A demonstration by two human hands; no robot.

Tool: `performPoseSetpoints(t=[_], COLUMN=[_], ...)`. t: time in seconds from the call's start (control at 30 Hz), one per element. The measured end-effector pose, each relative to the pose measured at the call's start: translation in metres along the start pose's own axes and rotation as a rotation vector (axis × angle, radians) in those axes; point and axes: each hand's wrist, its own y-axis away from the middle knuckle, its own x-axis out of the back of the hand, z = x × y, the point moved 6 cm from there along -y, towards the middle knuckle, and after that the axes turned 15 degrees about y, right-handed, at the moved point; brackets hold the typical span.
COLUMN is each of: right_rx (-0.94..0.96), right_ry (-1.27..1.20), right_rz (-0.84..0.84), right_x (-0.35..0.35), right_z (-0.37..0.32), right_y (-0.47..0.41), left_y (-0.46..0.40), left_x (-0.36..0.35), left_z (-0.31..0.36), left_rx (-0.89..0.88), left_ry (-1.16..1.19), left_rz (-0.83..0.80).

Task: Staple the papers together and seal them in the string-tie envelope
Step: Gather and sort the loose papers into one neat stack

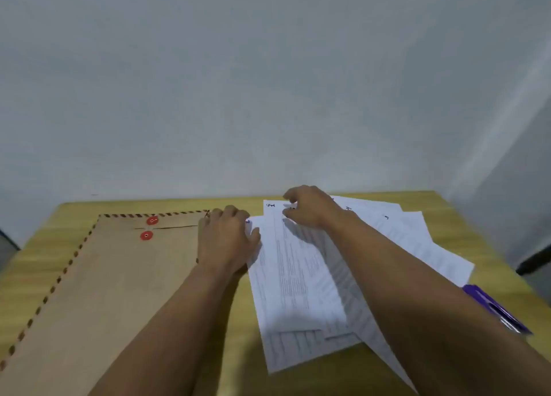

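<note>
Tabletop [74,219]: yellow wood grain, set against a plain pale wall [268,82].
Envelope [113,276]: brown, flat, under and left of the left hand [225,240]; two red string buttons [149,228].
Left hand: fingers curled on the papers' left edge.
Papers [298,291]: loose, fanned between both hands.
Right hand [310,206]: pinching the top sheet's far end.
Stapler [495,309]: purple, right of the right forearm.
</note>
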Motion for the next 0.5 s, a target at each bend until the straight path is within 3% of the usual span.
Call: performPoseSetpoints(t=[0.27, 0.5], right_rx=[-0.017, -0.056], right_ry=[0.195, 0.055], right_rz=[-0.144, -0.090], right_x=[-0.025, -0.027], right_z=[-0.006, -0.001], right_y=[-0.061, -0.066], left_y=[-0.030, -0.020], left_x=[-0.043, -0.053], left_z=[0.011, 0.006], left_rx=[-0.112, -0.121], left_ry=[0.029, 0.103], left_rz=[-0.067, 0.039])
